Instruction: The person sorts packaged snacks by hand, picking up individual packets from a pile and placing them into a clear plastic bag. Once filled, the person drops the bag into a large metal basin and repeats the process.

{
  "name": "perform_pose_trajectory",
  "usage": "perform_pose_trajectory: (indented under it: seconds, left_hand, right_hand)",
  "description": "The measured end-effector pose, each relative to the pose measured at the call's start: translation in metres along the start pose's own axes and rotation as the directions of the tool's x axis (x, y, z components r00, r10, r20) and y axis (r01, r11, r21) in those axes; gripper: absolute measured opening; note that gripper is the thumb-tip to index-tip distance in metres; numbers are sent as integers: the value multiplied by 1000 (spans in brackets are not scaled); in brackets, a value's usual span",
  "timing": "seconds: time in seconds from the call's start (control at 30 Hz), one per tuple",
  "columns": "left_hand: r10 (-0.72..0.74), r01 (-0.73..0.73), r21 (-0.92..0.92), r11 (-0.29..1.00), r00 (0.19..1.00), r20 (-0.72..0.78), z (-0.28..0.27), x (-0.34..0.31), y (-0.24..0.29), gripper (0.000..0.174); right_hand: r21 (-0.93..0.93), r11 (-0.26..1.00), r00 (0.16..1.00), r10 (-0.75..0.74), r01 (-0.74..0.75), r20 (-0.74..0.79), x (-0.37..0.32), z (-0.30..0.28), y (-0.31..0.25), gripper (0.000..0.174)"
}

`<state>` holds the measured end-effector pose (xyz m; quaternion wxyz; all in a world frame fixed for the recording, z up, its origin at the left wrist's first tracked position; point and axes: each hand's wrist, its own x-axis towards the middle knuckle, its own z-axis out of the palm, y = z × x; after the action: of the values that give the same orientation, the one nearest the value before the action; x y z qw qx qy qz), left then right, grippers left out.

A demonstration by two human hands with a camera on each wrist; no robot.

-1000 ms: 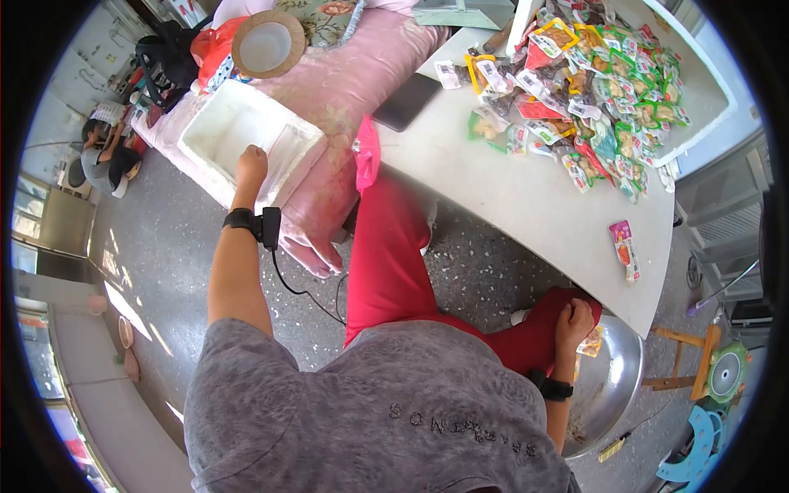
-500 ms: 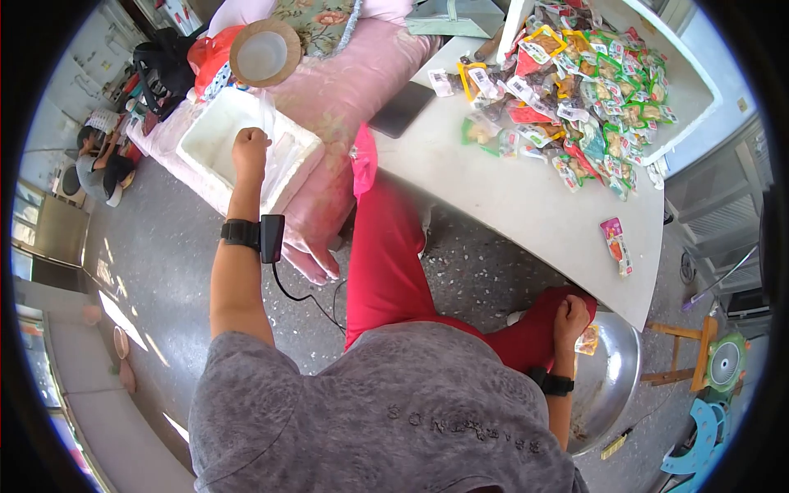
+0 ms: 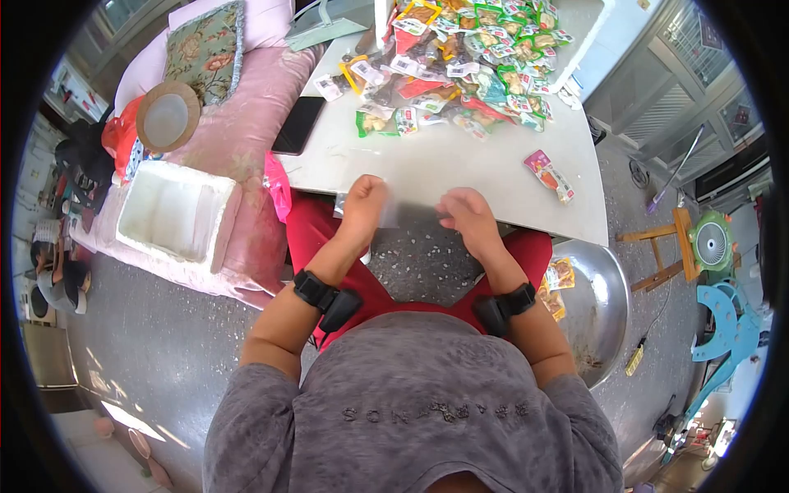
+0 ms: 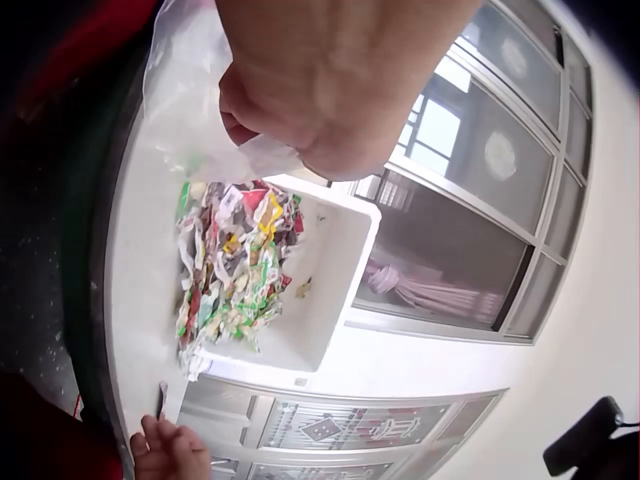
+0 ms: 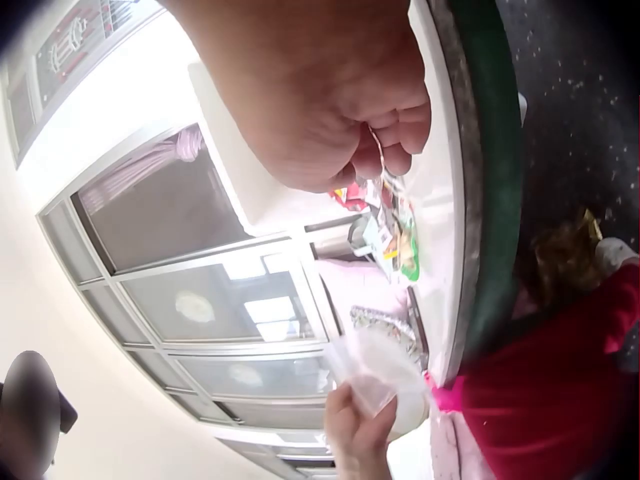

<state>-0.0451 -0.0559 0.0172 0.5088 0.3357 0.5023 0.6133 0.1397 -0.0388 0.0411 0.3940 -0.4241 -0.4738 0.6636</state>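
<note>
My left hand [image 3: 363, 205] pinches a thin clear plastic bag [image 4: 185, 95] over the table's near edge. In the left wrist view the bag hangs loosely from the curled fingers. To its right, my right hand [image 3: 472, 220] is held out towards it with loosely bent fingers, and no held thing shows in the head view. Ahead of both hands, a heap of small sealed snack packets [image 3: 460, 78] spills from a white foam box [image 3: 590, 41] onto the white table [image 3: 460, 164]. One pink packet [image 3: 549, 175] lies apart at the right.
A second white foam box [image 3: 222, 222] sits on the pink-covered bed at left. A dark phone or tablet [image 3: 298, 126] lies at the table's left edge, near a pink bag [image 3: 276, 185]. A metal basin [image 3: 604, 304] with packets stands below right, by a green fan [image 3: 713, 242].
My left hand has come from the foam box on the bed to the table, bringing the plastic bag. My right hand has risen from the knee to the table's edge. The view has turned right.
</note>
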Motion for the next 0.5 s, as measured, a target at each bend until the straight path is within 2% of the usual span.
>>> perform_pose_trajectory:
  seconds: [0.1, 0.2, 0.3, 0.4, 0.5]
  left_hand:
    - [-91, 91, 1, 996, 993, 75, 31, -10, -2, 6]
    - [-182, 190, -41, 981, 972, 150, 44, -11, -9, 5]
    - [-258, 272, -54, 961, 949, 181, 47, -14, -8, 5]
    - [-302, 329, -47, 943, 907, 293, 48, -14, -12, 5]
    - [-303, 330, -22, 944, 888, 345, 48, -13, -14, 5]
  right_hand:
    - [204, 978, 999, 54, -52, -2, 14, 14, 9, 20]
    - [336, 941, 999, 32, -31, 1, 14, 21, 12, 17]
    - [365, 927, 992, 49, -88, 114, 16, 11, 16, 16]
    - [383, 919, 987, 33, -93, 159, 17, 1, 25, 15]
    - [354, 934, 998, 33, -53, 62, 15, 0, 26, 15]
